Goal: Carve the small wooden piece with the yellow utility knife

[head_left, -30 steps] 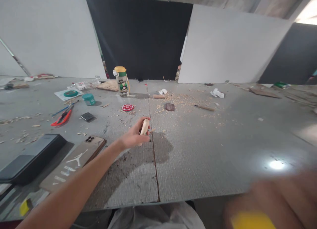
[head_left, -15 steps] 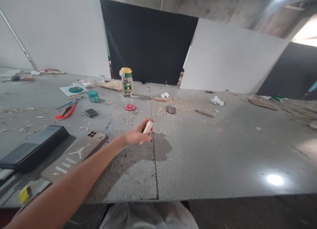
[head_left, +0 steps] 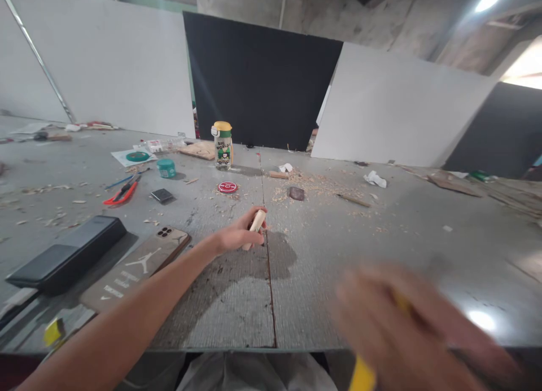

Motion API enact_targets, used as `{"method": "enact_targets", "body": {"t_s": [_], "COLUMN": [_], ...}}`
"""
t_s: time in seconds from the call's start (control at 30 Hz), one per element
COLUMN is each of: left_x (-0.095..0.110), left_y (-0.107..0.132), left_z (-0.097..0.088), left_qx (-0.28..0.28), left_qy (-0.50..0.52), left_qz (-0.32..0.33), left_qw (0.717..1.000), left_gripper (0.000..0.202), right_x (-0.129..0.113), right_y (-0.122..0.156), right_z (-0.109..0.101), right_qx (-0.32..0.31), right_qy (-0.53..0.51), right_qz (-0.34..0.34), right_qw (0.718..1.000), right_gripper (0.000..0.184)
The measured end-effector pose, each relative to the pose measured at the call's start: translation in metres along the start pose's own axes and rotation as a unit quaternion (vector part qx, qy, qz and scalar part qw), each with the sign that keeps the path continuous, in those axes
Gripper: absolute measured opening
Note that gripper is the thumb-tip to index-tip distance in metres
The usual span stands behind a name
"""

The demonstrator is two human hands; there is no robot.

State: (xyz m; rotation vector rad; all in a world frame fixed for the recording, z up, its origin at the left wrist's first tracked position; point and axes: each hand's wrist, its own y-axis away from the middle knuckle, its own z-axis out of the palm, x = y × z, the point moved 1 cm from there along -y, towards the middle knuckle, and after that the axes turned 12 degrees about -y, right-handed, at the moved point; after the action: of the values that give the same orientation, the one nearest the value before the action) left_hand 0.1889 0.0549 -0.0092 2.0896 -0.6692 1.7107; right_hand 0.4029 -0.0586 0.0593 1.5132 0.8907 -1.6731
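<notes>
My left hand (head_left: 243,232) is closed around a small pale piece of wood (head_left: 257,220), held just above the table near its middle seam. One end of the wood sticks up between thumb and fingers. At the lower right my right hand (head_left: 393,317) is smeared by motion. A long yellow object (head_left: 363,374) shows below it and between its fingers, too blurred to name. Beyond my left hand lie a round red lid (head_left: 227,187) and a dark brownish block (head_left: 296,193) among wood shavings.
A phone (head_left: 138,261) and a dark case (head_left: 65,253) lie left of my forearm. Farther back are red-handled pliers (head_left: 122,193), a teal jar (head_left: 166,168) and a bottle with a yellow lid (head_left: 222,145). A thin carving tool (head_left: 354,200) lies right of the shavings. Upright boards (head_left: 262,80) line the back.
My right hand has come into view at the lower right with the yellow object. My left hand keeps its hold on the wood, and the view has shifted slightly.
</notes>
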Motion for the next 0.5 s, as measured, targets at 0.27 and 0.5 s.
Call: {"method": "enact_targets", "body": {"t_s": [0.27,0.5], "left_x": [-0.002,0.003], "left_y": [-0.005,-0.004], "left_z": [0.002,0.010], "left_qx": [0.080,0.073], "left_qy": [0.087,0.040], "left_qz": [0.002,0.017], "left_qw": [0.993,0.996], "left_gripper": [0.073,0.063], "right_x": [0.021,0.043], "right_y": [-0.071,-0.080], "right_z": [-0.094,-0.086], "right_qx": [0.294,0.263], "right_qy": [0.243,0.433], "right_qz": [-0.024,-0.080], "right_qw": [0.924,0.858], "right_gripper": [0.041,0.030]}}
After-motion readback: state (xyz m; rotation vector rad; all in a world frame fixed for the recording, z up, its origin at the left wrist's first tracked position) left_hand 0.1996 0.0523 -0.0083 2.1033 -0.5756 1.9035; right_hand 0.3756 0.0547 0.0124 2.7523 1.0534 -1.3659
